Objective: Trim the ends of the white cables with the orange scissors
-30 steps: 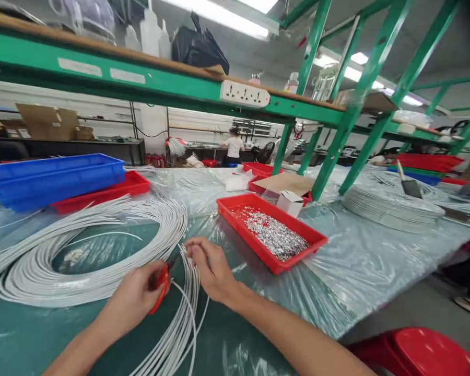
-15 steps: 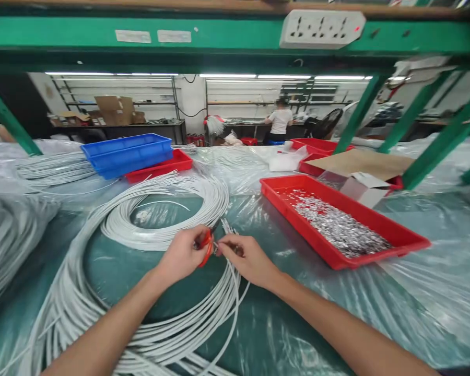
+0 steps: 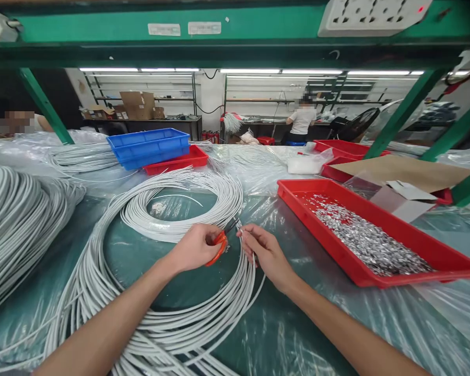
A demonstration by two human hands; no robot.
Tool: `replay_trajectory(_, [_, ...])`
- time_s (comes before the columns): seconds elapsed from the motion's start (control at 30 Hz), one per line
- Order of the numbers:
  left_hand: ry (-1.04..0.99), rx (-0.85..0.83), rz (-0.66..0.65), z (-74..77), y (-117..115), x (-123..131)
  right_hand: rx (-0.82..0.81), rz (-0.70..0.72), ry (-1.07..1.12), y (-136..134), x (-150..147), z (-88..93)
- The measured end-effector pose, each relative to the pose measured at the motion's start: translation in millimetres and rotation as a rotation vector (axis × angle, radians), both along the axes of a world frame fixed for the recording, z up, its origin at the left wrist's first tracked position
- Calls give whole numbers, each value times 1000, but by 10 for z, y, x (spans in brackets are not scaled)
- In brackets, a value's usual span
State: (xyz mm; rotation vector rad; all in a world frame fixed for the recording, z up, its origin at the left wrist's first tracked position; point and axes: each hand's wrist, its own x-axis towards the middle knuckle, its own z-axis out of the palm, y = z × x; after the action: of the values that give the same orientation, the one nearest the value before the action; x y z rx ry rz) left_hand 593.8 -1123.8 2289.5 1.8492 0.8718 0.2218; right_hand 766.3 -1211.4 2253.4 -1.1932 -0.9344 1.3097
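Note:
My left hand (image 3: 196, 246) is closed round a pair of orange-handled scissors (image 3: 219, 246), their dark blades pointing up and right toward the cable ends. Close by on the right, my right hand (image 3: 267, 254) pinches a white cable (image 3: 253, 257) near its end between thumb and fingers. The blades and the held end nearly meet; whether they touch I cannot tell. Under both hands a large loose coil of white cables (image 3: 188, 334) lies on the green, film-covered table. A second coil (image 3: 172, 227) lies just beyond it.
At right stands a red tray (image 3: 332, 261) of small shiny metal pieces. A blue bin (image 3: 149, 149) rests on a red tray (image 3: 180, 161) at the back. More cable bundles (image 3: 19, 224) lie left. A green shelf beam (image 3: 258, 26) crosses overhead; people are in the background.
My view has swung left, so things appear farther right. The hands have drawn slightly apart; the scissors' blades and the cable end beside them show more plainly now.

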Motion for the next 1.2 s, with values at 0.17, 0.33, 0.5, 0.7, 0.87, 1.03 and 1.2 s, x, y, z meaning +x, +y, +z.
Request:
replay_trajectory(0.17, [-6,-59,-62,40,-28,4,16,-40,28,-13,-1,30])
replay_trajectory(0.33, [16,-53,-94,36,-37,14,40,-51,-11,-17,8,64])
replay_trajectory(0.5, [57,-59,-117,66,-35,15,24,-39,-71,-20,41,60])
replay_trajectory(0.7, [61,-51,-151,83,-28,-3,67,-23,-124,-19,62,74])
replay_trajectory(0.87, [65,-51,-153,70,-32,0,65,62,-160,1,115,104])
replay_trajectory(1.03, [44,-47,-131,62,-40,3,17,114,-151,25,199,148])
replay_trajectory(1.2, [30,-67,-141,102,-45,-6,-73,221,-29,25,269,191])
